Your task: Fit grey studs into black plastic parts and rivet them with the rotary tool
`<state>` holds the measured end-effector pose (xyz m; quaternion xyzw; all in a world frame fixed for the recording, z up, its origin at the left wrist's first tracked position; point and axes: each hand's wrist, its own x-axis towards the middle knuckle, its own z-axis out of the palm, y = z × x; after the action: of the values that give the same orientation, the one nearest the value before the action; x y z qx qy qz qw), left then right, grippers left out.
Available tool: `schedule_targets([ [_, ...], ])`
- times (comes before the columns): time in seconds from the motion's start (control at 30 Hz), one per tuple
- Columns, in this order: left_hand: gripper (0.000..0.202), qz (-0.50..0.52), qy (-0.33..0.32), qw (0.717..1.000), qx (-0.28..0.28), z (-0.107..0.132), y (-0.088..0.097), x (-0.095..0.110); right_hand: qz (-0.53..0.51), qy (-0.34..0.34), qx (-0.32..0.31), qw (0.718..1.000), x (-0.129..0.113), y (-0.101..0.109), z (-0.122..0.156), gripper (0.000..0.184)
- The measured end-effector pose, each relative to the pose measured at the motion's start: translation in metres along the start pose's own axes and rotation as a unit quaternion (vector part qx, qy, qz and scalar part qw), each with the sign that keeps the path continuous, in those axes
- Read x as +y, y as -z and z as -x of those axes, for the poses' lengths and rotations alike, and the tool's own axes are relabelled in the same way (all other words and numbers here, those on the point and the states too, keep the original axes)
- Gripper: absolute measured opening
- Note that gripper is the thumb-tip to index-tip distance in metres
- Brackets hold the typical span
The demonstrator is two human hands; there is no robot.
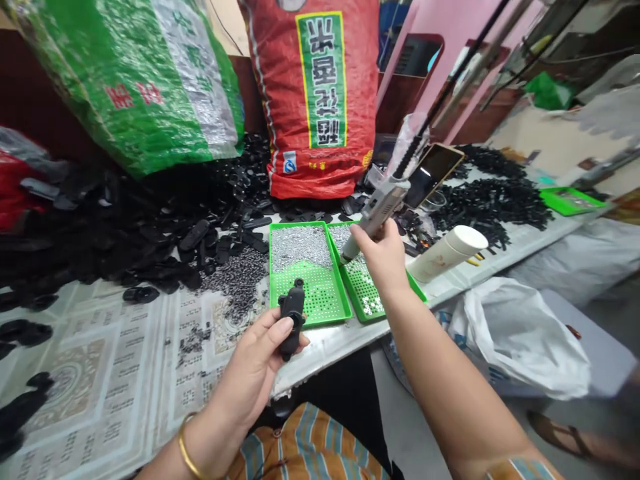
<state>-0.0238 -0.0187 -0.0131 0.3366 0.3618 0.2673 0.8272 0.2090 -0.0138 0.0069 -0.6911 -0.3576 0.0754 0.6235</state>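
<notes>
My left hand (260,363) grips a small black plastic part (293,313) just in front of the table edge, thumb pressed on its side. My right hand (383,257) is wrapped round a grey power screwdriver (377,210) that hangs from a cable; its tip points down into the right green tray (373,293), which holds small silver screws. The left green tray (320,290) beside it holds a heap of the same screws at its far end.
A big pile of black plastic parts (150,220) covers the left and back of the newspaper-covered table. A red sack (315,93) and a green sack (145,73) stand behind. A white cup (447,253), a phone (433,173), more black parts (493,200) and another green tray (570,200) lie right.
</notes>
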Motion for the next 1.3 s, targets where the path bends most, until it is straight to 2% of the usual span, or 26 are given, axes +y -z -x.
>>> schedule_targets([
  [0.07,0.027,-0.018,0.008,1.000,0.001,-0.001,-0.004,-0.001,-0.044,-0.006,-0.016,0.999,-0.008,0.007,0.000,0.031],
  [0.17,0.029,-0.027,0.039,0.999,0.008,-0.004,-0.008,-0.003,-0.128,-0.048,-0.014,0.991,-0.018,0.027,0.011,0.032],
  [0.23,0.032,-0.025,0.057,0.998,0.020,-0.007,-0.010,-0.005,-0.149,-0.069,0.021,0.986,-0.018,0.038,0.020,0.035],
  [0.3,0.033,-0.032,0.065,0.997,0.030,-0.010,-0.013,-0.006,-0.150,-0.057,0.068,0.985,-0.012,0.043,0.029,0.038],
  [0.4,0.032,-0.059,0.060,0.996,0.042,-0.013,-0.016,-0.008,-0.155,0.011,0.112,0.981,0.003,0.041,0.040,0.043],
  [0.5,0.031,-0.083,0.052,0.994,0.056,-0.014,-0.017,-0.009,-0.175,0.063,0.113,0.976,0.015,0.037,0.045,0.044],
  [0.9,0.027,-0.086,0.051,0.994,0.049,-0.011,-0.016,-0.010,-0.200,0.044,0.105,0.973,0.029,0.028,0.043,0.042],
  [1.07,0.031,-0.082,0.067,0.993,0.045,-0.013,-0.016,-0.008,-0.201,0.046,0.098,0.974,0.032,0.028,0.043,0.043],
  [1.2,0.034,-0.079,0.071,0.993,0.051,-0.015,-0.016,-0.009,-0.227,0.046,0.107,0.967,0.023,0.032,0.040,0.043],
  [1.3,0.032,-0.078,0.065,0.994,0.050,-0.017,-0.015,-0.010,-0.273,0.050,0.108,0.955,-0.002,0.034,0.040,0.046],
])
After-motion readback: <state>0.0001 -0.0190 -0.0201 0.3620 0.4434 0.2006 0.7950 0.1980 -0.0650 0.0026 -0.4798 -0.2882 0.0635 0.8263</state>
